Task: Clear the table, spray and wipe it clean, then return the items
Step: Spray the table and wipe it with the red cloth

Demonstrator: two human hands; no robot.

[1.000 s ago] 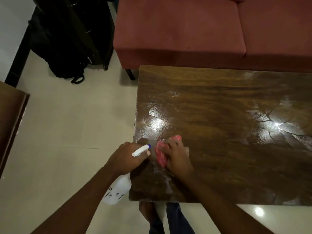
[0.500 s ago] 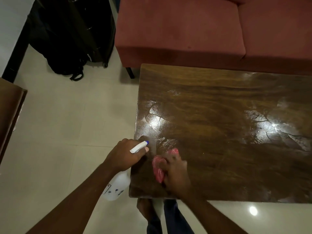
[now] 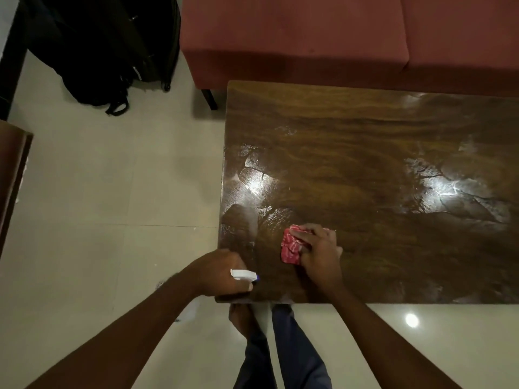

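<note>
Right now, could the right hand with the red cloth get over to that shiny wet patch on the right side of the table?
Probably yes. The right hand presses the red cloth on the table, and only bare wood lies between it and the wet patch.

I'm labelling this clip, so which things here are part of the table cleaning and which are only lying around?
Part of the job:
table
red cloth under the right hand
spray bottle in the left hand

Lying about:
red sofa
black bags on the floor
</note>
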